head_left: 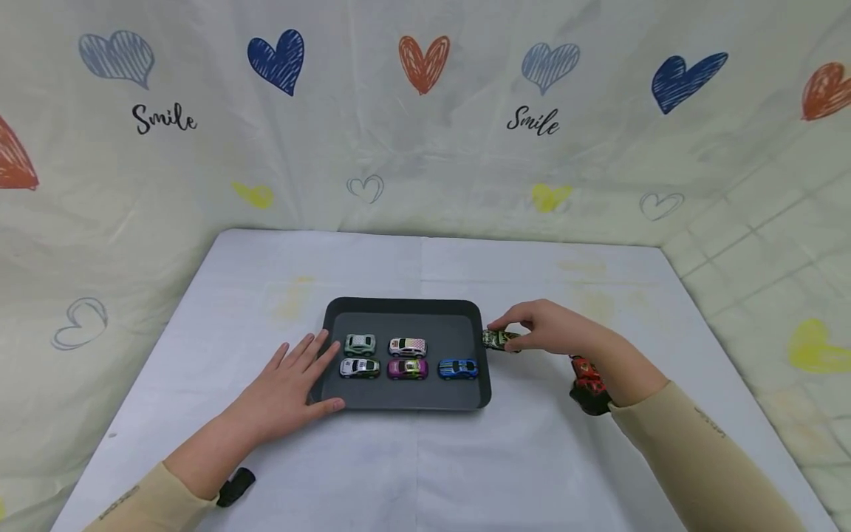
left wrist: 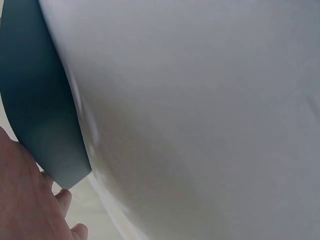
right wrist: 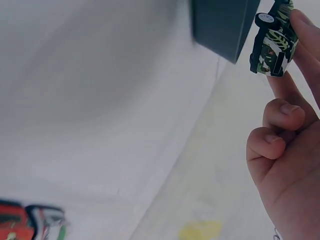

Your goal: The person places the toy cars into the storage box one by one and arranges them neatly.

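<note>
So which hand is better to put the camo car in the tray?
Probably the right hand: it pinches the camo car by the right edge of the tray. The left hand is at the opposite edge, farther from that car.

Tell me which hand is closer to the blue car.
Right. The right hand is beyond the blue car and to its right, pinching the camo car beside the tray; the left hand is farther, at the tray's left edge.
</note>
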### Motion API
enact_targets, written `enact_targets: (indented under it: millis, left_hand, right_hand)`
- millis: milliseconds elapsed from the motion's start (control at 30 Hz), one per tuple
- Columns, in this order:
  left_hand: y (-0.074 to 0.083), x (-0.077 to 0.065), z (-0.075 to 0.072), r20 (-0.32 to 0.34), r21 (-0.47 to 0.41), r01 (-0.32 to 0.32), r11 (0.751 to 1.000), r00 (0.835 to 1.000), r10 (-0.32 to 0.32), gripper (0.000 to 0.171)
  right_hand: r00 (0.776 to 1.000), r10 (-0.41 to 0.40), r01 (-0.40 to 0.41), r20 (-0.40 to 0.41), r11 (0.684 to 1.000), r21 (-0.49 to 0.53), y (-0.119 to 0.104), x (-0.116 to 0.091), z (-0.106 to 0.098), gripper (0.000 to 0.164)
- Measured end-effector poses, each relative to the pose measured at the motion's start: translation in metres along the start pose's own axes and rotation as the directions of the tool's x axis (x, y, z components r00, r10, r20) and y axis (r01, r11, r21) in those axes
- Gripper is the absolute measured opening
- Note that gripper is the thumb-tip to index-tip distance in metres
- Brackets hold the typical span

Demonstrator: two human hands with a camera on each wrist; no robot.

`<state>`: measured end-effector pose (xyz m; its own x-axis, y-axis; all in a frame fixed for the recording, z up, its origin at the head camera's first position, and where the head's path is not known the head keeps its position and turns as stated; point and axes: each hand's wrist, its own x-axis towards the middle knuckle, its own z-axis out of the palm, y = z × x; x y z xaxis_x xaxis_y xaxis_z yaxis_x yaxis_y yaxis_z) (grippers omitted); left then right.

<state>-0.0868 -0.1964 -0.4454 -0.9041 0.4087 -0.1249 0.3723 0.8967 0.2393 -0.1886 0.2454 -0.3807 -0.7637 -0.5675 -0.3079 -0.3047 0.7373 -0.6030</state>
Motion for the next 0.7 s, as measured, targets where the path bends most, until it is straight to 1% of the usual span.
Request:
enact_targets:
  millis: [100,267,333,467,700]
  left_hand:
    - [0.001,-0.001,-0.001,0.012,0.011,0.009,1.0,1.0,-0.009,0.095]
    - [0.002,-0.001,-0.001,0.017,0.017,0.011,1.0,1.0,-0.011,0.095]
    - [0.002,0.0,-0.001,0.016,0.017,0.012,1.0,1.0,-0.012,0.095]
    - [0.003,0.0,-0.001,0.01,0.015,0.01,1.0,1.0,-0.011,0.095]
    - [0.004,0.0,-0.002,-0.006,0.003,0.009,1.0,1.0,-0.009,0.094]
  right_hand:
    - [1.0,0.0,0.0,-0.005,1.0,0.009,-0.009,0.01,0.0,0.037]
    - [0.999,-0.037,0.037,0.001,0.999,0.013,-0.021,0.026,0.002,0.037]
    - [0.998,-0.055,0.055,0.006,0.998,-0.004,-0.025,0.031,0.003,0.037]
    - [0.998,-0.061,0.061,0.014,0.997,-0.04,-0.031,0.04,0.007,0.037]
    - [0.995,-0.081,0.087,0.052,0.986,-0.139,-0.036,0.053,0.018,0.035]
